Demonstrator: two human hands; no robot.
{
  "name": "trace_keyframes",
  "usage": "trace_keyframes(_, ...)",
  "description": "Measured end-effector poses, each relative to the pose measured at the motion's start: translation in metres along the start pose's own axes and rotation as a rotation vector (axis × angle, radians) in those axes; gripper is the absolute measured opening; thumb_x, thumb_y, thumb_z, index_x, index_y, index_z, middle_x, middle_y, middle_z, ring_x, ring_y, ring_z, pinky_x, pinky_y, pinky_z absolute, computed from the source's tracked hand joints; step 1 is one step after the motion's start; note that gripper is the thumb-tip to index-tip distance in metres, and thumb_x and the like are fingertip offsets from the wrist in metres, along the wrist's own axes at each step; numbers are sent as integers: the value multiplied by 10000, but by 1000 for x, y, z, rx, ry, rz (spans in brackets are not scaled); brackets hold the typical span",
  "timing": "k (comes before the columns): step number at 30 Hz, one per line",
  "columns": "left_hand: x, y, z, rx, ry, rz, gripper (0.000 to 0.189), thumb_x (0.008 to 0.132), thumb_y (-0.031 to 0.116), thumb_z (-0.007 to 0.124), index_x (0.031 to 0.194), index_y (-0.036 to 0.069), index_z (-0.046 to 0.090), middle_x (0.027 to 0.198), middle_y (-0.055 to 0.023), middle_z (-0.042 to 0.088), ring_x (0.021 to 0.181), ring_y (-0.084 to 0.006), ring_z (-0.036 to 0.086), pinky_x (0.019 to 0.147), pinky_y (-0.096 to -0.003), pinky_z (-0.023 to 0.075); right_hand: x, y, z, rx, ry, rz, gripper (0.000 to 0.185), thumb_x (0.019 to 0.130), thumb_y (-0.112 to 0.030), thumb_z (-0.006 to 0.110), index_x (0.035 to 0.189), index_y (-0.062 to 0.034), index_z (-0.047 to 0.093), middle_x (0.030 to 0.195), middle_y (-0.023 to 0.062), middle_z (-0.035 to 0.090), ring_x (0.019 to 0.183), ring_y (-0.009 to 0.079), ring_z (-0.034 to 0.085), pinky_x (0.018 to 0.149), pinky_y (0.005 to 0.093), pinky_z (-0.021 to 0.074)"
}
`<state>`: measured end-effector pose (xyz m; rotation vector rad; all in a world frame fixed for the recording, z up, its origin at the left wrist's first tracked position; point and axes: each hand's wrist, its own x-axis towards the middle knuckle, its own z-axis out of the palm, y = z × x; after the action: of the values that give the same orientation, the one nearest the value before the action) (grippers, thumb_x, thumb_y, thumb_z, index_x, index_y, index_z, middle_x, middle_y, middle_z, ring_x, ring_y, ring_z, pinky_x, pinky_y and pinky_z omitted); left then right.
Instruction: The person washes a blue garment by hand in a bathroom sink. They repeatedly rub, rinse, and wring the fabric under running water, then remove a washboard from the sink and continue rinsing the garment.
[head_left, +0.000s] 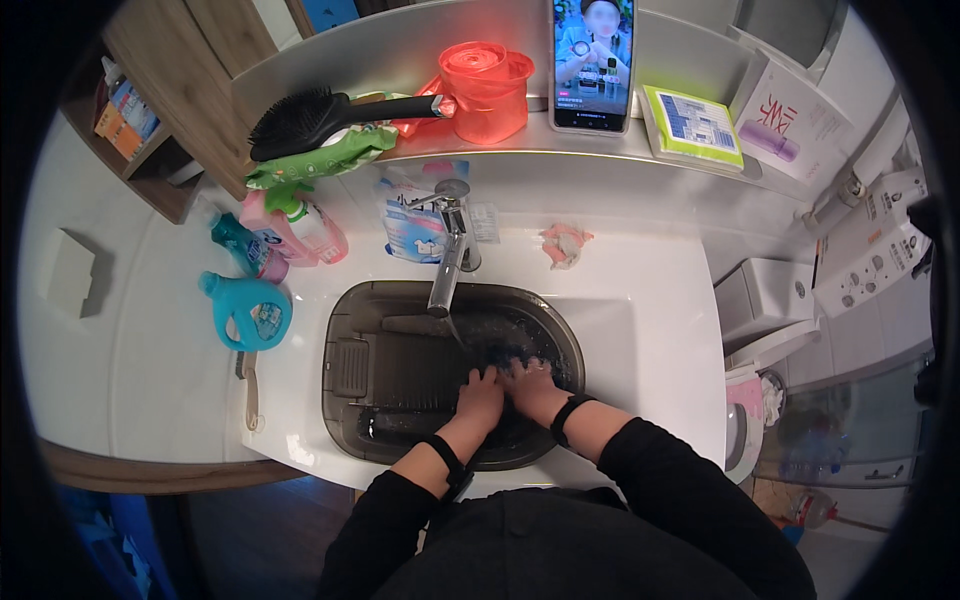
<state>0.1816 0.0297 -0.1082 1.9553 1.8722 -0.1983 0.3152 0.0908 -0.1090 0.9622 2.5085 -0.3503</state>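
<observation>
A translucent dark grey plastic washbasin (339, 319) with a ribbed washboard (412, 364) moulded into it rests in the white sink (611, 352). Water (455, 330) runs into it from the chrome faucet (445, 277). My left hand (481, 399) and my right hand (535, 388) are side by side in the basin's right half. Both touch a wet, dark item (506, 355), probably cloth, just beyond the fingers. Its shape and my fingertips are partly hidden, so the grip is unclear.
Left of the basin stand a blue detergent bottle (262, 319), a spray bottle (319, 229) and a brush (250, 394). Behind the faucet leans a detergent pouch (409, 217). The ledge above holds a paddle hairbrush (300, 124), a red bag roll (487, 97) and a phone (591, 75).
</observation>
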Motion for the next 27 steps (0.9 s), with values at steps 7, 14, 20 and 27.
trace_keyframes(7,15,-16,-14,-1122,331,-291,584,850,168,735,1363,5,508,1354,-134,572,1152,-313,593,994,-408,482,38,34,-4,763,254,327,480,859,-125,583,1338,-142,593,1311,269,584,1169,442,593,959,470,510)
trace_keyframes(14,-24,-11,-57,-2341,-74,-271,724,931,707,491,1342,117,575,1277,-86,634,1161,-257,615,1016,-419,480,-38,-6,-55,931,604,-169,384,818,-186,625,1195,-141,678,1264,150,608,1246,411,519,1036,464,430)
trace_keyframes(20,-41,12,-82,-2827,-213,176,627,974,618,426,1407,172,498,1372,-80,536,1286,-280,488,1099,-445,386,-79,-50,-107,535,887,-248,820,724,-529,755,1442,-256,467,1460,148,419,1290,499,394,1033,611,354)
trace_keyframes(27,-20,20,-93,-2325,313,-200,476,976,437,543,1291,81,576,1191,-101,638,1064,-256,629,927,-407,514,-49,-36,-104,964,949,-50,716,752,-438,805,1331,-111,539,1288,195,529,1156,394,531,1009,451,439)
